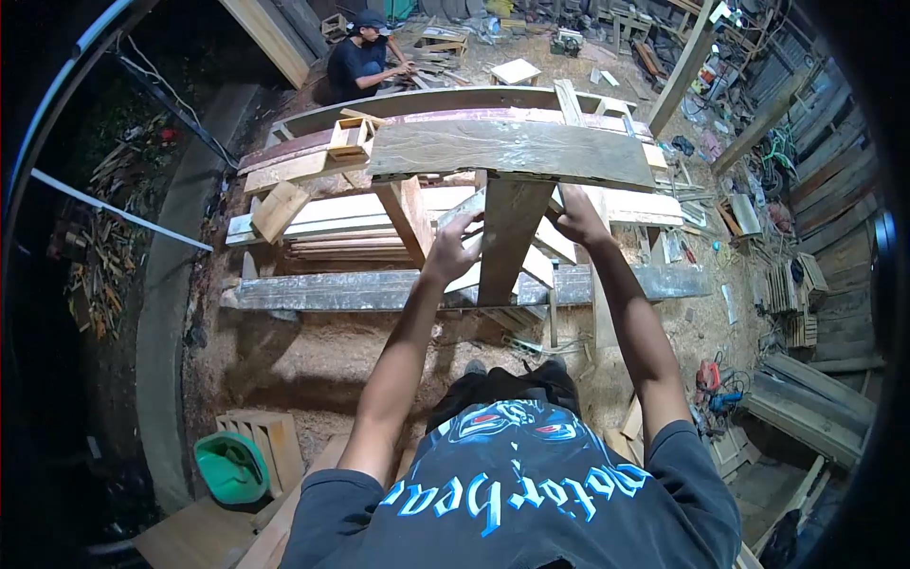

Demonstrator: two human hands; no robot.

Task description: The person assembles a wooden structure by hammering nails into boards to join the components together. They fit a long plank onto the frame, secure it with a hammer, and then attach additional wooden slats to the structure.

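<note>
A wide weathered board [512, 150] lies crosswise in front of me, with a dark upright plank [512, 237] under its middle. My left hand [453, 251] is at the left side of this plank, its fingers curled round a pale wooden piece. On the other side, my right hand [580, 220] reaches up under the board's edge, fingers bent against the wood and partly hidden. Pale angled pieces [538, 266] show behind the plank between my hands. A reddish slanted leg [406, 216] stands left of my left hand.
A long grey beam [332, 292] runs crosswise nearer me. A small wooden frame [352, 139] and a block [280, 211] rest at the left. Another person [365, 62] crouches beyond the boards. A green container [230, 468] is at lower left, power tools [725, 402] at right.
</note>
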